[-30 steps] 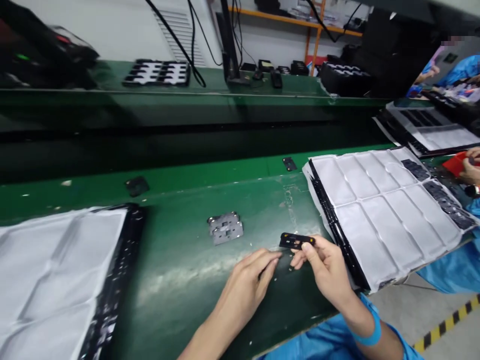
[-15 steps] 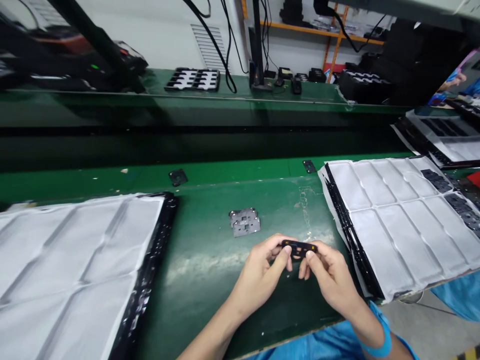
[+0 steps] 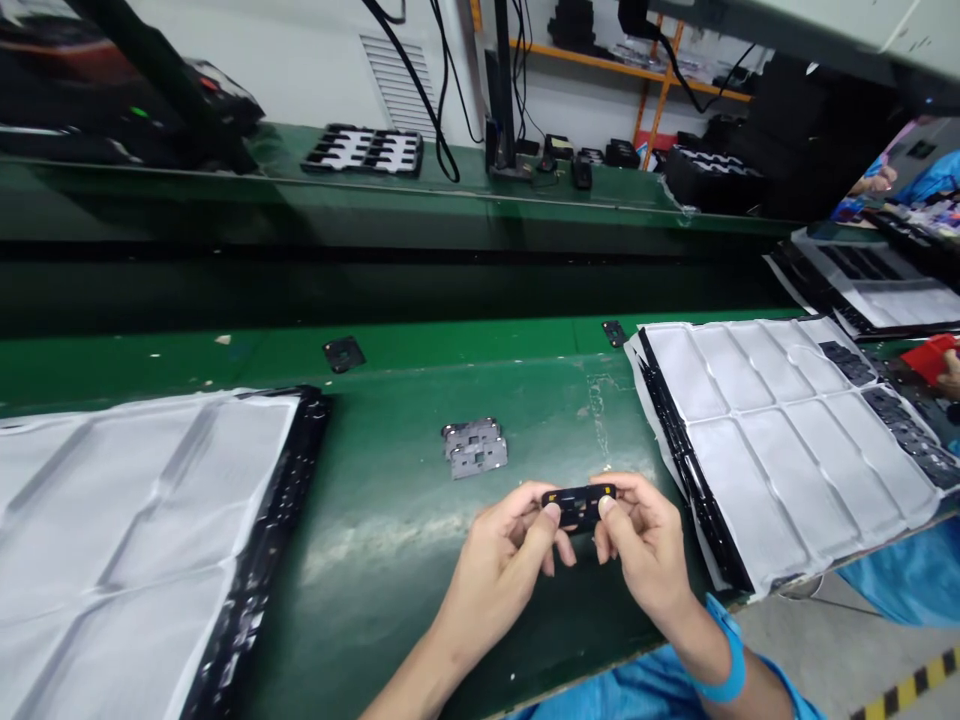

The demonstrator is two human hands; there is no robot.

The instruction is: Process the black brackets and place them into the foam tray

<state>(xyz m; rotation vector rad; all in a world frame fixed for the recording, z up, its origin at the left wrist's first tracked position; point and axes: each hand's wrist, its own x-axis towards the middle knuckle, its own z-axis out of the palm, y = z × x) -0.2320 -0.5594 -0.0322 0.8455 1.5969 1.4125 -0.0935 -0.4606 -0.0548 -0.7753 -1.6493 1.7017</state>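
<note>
A small flat black part [image 3: 579, 503] with tiny yellow marks is held between both hands above the green bench [image 3: 390, 530]. My left hand [image 3: 504, 560] pinches its left end with thumb and fingers. My right hand [image 3: 645, 545] pinches its right end; a blue band circles that wrist. A short stack of grey metal plates [image 3: 474, 448] lies on the bench a little beyond and left of my hands.
A black tray under white sheet [image 3: 120, 540] lies left, another covered tray [image 3: 780, 430] right with dark parts along its far edge. Two small black pieces [image 3: 343, 353] sit by the conveyor channel. Another person's hand [image 3: 951, 372] holds something red far right.
One second ago only my right hand held the black part; my left hand has since come up and taken its left end. The part sits slightly lower and further left.
</note>
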